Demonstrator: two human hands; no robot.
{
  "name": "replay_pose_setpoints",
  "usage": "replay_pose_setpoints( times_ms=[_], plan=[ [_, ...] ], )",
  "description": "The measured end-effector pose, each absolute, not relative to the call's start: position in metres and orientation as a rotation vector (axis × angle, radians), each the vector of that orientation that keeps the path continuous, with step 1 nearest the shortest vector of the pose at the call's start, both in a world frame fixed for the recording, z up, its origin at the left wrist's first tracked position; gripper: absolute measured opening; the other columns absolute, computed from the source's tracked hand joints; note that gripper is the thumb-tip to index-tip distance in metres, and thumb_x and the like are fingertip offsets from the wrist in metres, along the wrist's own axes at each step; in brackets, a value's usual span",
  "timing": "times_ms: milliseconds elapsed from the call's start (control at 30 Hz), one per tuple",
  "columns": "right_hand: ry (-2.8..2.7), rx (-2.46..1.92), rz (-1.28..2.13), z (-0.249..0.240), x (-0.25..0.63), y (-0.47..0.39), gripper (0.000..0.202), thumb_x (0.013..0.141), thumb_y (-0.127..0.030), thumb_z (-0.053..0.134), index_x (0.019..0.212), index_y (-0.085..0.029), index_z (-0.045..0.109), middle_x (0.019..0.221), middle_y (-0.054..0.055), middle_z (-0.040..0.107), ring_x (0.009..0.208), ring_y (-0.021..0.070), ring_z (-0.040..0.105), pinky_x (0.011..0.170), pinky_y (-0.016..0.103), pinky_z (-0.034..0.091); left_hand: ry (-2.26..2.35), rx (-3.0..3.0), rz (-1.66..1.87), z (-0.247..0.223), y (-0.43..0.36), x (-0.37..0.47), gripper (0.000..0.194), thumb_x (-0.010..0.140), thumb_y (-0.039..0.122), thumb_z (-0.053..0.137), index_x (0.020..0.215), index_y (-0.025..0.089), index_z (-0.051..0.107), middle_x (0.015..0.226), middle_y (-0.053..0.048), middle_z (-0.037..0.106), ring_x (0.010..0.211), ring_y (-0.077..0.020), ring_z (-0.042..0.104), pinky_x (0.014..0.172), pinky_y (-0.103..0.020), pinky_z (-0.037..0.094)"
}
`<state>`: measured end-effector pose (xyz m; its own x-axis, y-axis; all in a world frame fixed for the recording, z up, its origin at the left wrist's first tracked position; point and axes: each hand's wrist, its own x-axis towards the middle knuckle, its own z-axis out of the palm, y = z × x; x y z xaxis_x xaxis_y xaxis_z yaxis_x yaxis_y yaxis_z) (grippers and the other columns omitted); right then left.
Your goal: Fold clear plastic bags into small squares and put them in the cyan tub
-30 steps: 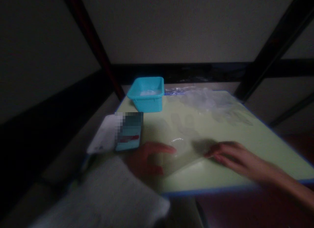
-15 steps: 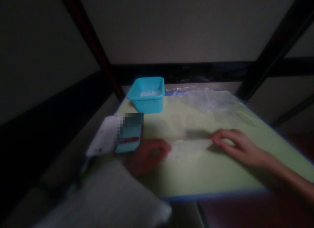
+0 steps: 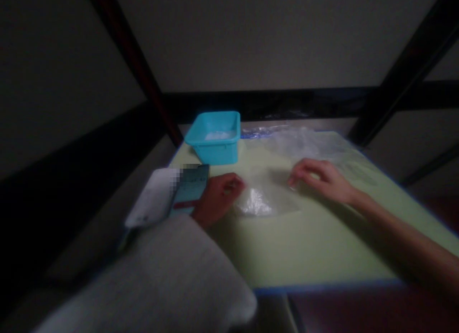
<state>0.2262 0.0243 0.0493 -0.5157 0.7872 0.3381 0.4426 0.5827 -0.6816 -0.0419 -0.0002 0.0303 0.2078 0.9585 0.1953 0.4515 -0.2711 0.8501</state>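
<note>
A clear plastic bag (image 3: 263, 201) spans the space between my hands, just over the yellow tabletop, with light glinting on its left half. My left hand (image 3: 219, 195) pinches its upper left edge, thumb and fingertips together. At its upper right corner, my right hand (image 3: 321, 179) is closed in a similar pinch. The exact contact at the right fingertips is blurred. A wide pale grey sleeve (image 3: 172, 280) covers my left forearm, while the right forearm is bare.
A turquoise plastic basket (image 3: 219, 154) stands at the back left with whitish, see-through material inside. More crumpled clear plastic (image 3: 310, 144) lies at the back right. Left of my left hand are a dark-edged phone-like slab (image 3: 190, 189) and a white flat item (image 3: 152, 199). The table has a blue edge (image 3: 322, 286).
Both hands have moved away from me, toward the back of the table. The plastic bag now spreads out on the near side of my fingers, and the hands are slightly closer together.
</note>
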Motion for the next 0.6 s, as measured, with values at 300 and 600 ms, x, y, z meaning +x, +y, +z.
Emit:
replay_pose_setpoints(
  times_ms=[300, 600],
  plan=[
    [-2.076, -0.942, 0.866, 0.041, 0.218, 0.042, 0.019, 0.091, -0.030, 0.048, 0.081, -0.016, 0.057, 0.075, 0.005, 0.069, 0.071, 0.0161, 0.066, 0.068, 0.030, 0.051, 1.429, 1.846, 1.026, 0.025, 0.012, -0.041, 0.019, 0.078, 0.029, 0.054, 0.073, 0.013, 0.064, 0.078, -0.005, 0.069, 0.074, -0.0168, 0.062, 0.065, -0.025, 0.045],
    [-1.955, -0.863, 1.059, 0.046, 0.221, 0.034, 0.026, 0.089, -0.041, 0.053, 0.080, -0.017, 0.056, 0.076, 0.005, 0.070, 0.072, 0.0162, 0.067, 0.069, 0.031, 0.053, 1.031, 1.512, 0.958, 0.018, 0.013, -0.044, 0.021, 0.076, 0.034, 0.063, 0.074, 0.014, 0.058, 0.085, -0.007, 0.071, 0.074, -0.0159, 0.066, 0.062, -0.025, 0.049]
  ],
)
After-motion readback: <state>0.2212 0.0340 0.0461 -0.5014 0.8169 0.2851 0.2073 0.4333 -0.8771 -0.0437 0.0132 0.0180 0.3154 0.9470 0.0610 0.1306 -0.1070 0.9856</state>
